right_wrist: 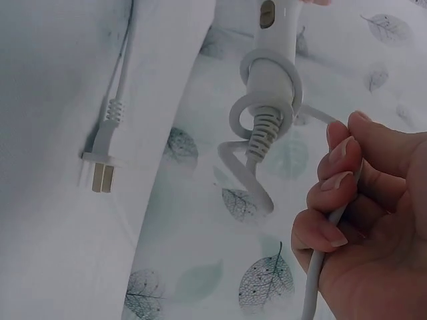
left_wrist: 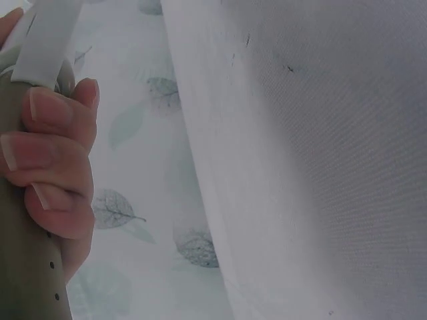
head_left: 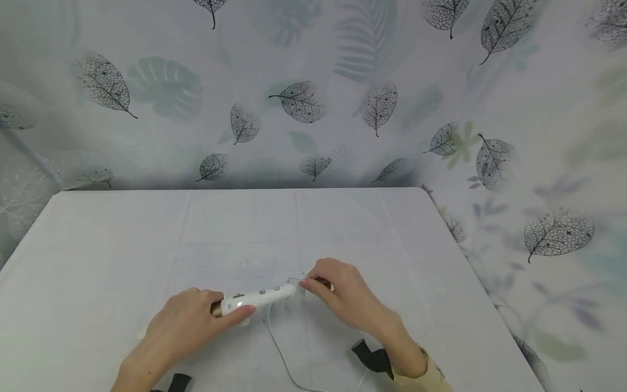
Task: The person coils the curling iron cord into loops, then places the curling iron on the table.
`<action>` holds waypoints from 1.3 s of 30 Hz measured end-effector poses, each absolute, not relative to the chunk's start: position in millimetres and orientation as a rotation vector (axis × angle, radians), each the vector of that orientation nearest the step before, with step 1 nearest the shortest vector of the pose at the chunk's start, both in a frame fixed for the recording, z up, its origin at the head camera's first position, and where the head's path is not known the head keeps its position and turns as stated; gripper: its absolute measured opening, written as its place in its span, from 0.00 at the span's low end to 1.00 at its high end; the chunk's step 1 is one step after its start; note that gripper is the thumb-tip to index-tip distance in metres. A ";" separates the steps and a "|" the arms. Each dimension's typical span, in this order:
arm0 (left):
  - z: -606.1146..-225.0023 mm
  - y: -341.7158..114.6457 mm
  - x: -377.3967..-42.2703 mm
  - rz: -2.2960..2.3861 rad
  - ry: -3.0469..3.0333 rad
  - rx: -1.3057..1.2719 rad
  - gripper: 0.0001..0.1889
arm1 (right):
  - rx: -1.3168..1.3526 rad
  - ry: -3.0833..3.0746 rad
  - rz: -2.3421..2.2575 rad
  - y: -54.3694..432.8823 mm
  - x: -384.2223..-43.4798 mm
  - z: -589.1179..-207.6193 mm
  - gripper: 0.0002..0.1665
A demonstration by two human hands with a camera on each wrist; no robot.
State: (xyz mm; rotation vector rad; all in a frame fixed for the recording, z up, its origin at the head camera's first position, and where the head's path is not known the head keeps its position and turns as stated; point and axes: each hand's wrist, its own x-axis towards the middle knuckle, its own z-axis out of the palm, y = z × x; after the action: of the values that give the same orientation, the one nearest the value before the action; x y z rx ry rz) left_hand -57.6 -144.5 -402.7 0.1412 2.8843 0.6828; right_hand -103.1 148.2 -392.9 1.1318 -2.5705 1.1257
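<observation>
While cord loops the appliance, its plug lies apart.

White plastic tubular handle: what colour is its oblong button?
Brown button, clearest in the right wrist view.

White, glossy cylindrical appliance with olive-brown barrel and brown switch — tilted slightly in the left hand. Whitish flexible cord, looped round the handle's end — pinched by the right hand; two-pronged pale plug.
</observation>
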 end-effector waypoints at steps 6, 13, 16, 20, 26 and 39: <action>-402.4 -145.0 -57.9 0.678 2.906 0.098 0.37 | 1.216 -2.526 1.100 143.0 -100.0 -395.2 0.05; -399.0 -146.1 -59.8 0.694 2.959 0.040 0.37 | 1.247 -2.526 1.054 134.8 -93.4 -394.3 0.04; -396.5 -146.4 -61.2 0.685 2.980 0.009 0.37 | 1.188 -2.537 1.069 134.6 -92.6 -394.9 0.05; -394.3 -146.7 -61.3 0.713 3.011 -0.016 0.36 | 1.103 -2.565 1.099 135.5 -92.8 -395.2 0.09; -392.5 -148.8 -60.1 0.770 3.042 -0.054 0.35 | 0.932 -2.650 1.224 135.7 -93.1 -392.4 0.12; -395.2 -148.5 -58.9 0.857 3.140 -0.065 0.33 | 0.655 -2.841 1.874 138.7 -92.9 -378.0 0.17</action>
State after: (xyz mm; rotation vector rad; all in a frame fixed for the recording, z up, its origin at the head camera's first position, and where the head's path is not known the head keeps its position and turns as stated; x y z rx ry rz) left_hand -58.9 -148.5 -395.2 -0.0647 3.1396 0.8573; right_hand -92.9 138.7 -378.0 0.6546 -2.8408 1.8743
